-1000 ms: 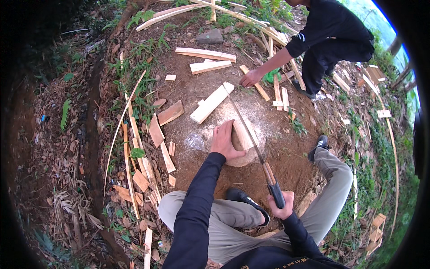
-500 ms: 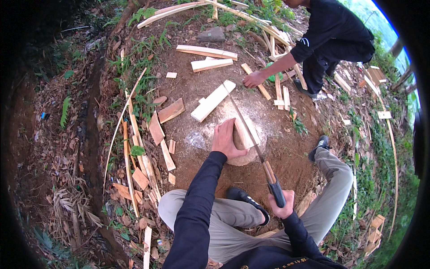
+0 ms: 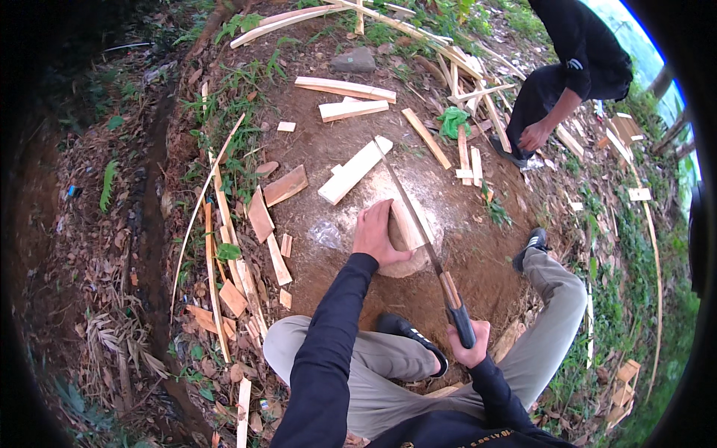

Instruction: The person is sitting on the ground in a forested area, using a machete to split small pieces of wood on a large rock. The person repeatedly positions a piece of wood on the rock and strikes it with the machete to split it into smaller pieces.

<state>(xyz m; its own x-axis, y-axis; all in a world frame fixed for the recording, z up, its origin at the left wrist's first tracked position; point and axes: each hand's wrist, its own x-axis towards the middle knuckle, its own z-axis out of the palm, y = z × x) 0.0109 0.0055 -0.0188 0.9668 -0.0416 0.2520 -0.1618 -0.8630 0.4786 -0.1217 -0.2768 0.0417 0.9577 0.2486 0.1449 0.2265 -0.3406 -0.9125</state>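
Observation:
My right hand [image 3: 469, 343] is wrapped round the dark handle of a handsaw [image 3: 457, 312]. Its long narrow blade runs up and to the left, across a short wood block [image 3: 404, 225]. The block stands on a round stump [image 3: 403, 268] dusted with pale sawdust. My left hand [image 3: 378, 234] grips the block from its left side, thumb at the near edge and fingers over the far end. Just beyond the stump a pale plank [image 3: 354, 171] lies on the ground, near the blade's tip. How deep the blade sits in the block I cannot tell.
Loose boards [image 3: 345, 87] lie beyond the plank, and several offcuts [image 3: 286, 185] and long strips are on the left. A co-worker [image 3: 582, 67] bends at the far right, near a stack of slats [image 3: 467, 71] and a green plastic bag [image 3: 452, 122]. My shoe [image 3: 409, 332] is close to the stump.
The co-worker's hand has drawn back to the right, away from the narrow board, uncovering the green bag. My hands, the saw and the block have hardly moved.

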